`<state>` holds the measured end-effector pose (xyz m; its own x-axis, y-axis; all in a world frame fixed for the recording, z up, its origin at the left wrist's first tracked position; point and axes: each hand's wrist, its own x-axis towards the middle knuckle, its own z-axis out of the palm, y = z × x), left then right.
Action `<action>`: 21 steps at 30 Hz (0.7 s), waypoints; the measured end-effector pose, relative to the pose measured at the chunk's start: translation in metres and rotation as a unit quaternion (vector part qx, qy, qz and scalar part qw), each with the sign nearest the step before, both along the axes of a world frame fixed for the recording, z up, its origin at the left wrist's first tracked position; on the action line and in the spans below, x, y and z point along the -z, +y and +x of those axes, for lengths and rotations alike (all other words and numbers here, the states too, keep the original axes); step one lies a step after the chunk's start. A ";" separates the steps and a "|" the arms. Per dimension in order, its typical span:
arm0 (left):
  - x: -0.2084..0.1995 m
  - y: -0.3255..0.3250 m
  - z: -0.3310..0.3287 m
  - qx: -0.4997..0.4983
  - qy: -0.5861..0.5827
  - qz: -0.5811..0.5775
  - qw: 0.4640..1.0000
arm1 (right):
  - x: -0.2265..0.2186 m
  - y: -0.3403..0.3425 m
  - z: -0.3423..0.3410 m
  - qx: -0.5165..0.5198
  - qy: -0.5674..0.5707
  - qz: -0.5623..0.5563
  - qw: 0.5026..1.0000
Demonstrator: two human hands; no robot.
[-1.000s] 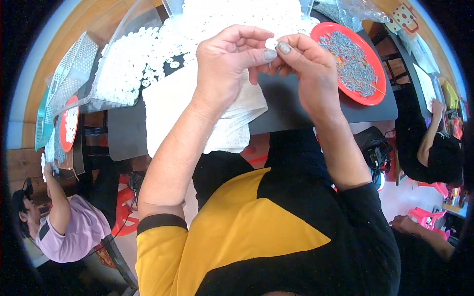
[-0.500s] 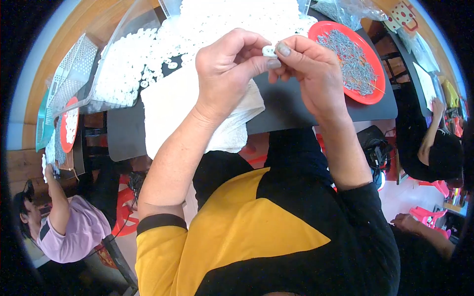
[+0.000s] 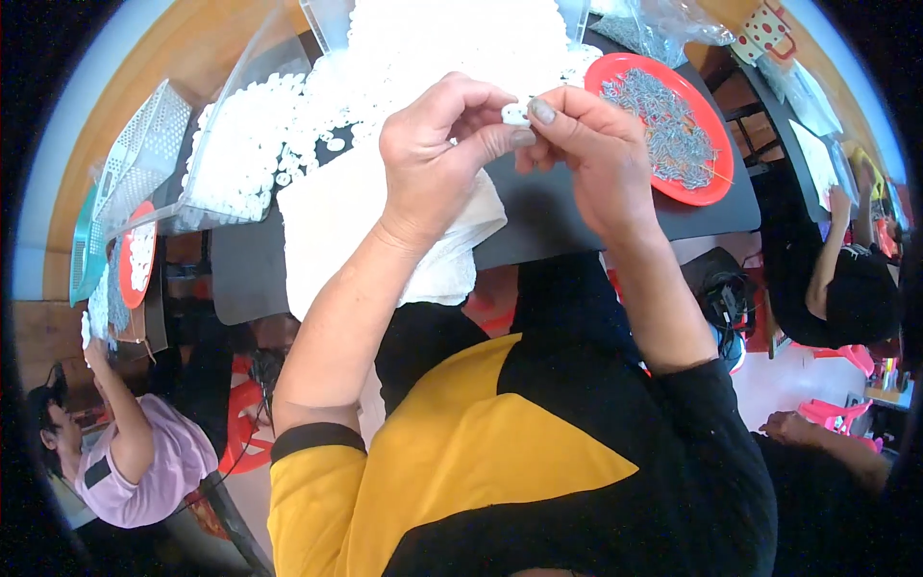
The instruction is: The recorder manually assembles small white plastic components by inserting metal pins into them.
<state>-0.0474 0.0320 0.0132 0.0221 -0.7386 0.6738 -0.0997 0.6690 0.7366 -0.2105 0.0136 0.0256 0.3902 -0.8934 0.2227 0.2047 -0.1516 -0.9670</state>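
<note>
Above the table's front part, my left hand (image 3: 428,149) pinches a small round white plastic piece (image 3: 515,114) with holes in its face between thumb and fingers. My right hand (image 3: 604,159) meets it from the right, its thumb and fingertips closed together at the piece's edge. Whatever sits between those right fingertips is hidden. Beneath my left forearm lies a folded white cloth (image 3: 332,216). Just right of my right hand is a red oval plate (image 3: 710,185) heaped with small grey metal pins (image 3: 663,120).
Loose white pieces (image 3: 452,43) form a large pile at the back of the dark table (image 3: 538,226). A clear bin (image 3: 207,207) of more pieces stands left. Plastic bags (image 3: 663,29) lie at the back right. Co-workers sit at left (image 3: 144,452) and right (image 3: 851,298).
Both hands and the white piece sit slightly lower and further left in the picture, as the whole view has shifted a little. The grip on the piece looks the same.
</note>
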 end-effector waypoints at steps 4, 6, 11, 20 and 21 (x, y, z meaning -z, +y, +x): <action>0.002 0.002 0.000 -0.008 -0.001 -0.005 1.000 | -0.001 0.006 0.001 0.005 -0.021 0.020 1.000; 0.003 0.002 0.000 -0.007 0.006 -0.006 1.000 | -0.002 0.007 0.001 0.008 -0.013 0.020 1.000; 0.003 0.002 -0.003 -0.027 -0.034 -0.057 0.997 | -0.005 0.010 -0.001 0.020 -0.008 0.035 0.999; 0.001 0.004 -0.002 -0.053 -0.096 -0.097 0.989 | -0.008 0.013 -0.004 0.010 -0.006 0.041 0.999; 0.001 0.004 -0.002 -0.054 -0.095 -0.099 0.989 | -0.008 0.013 -0.004 0.009 -0.006 0.040 0.999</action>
<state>-0.0493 0.0365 0.0122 -0.0474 -0.5928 0.8039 -0.3029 0.7755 0.5540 -0.2147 0.0265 0.0340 0.3718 -0.9153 0.1549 0.2143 -0.0777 -0.9737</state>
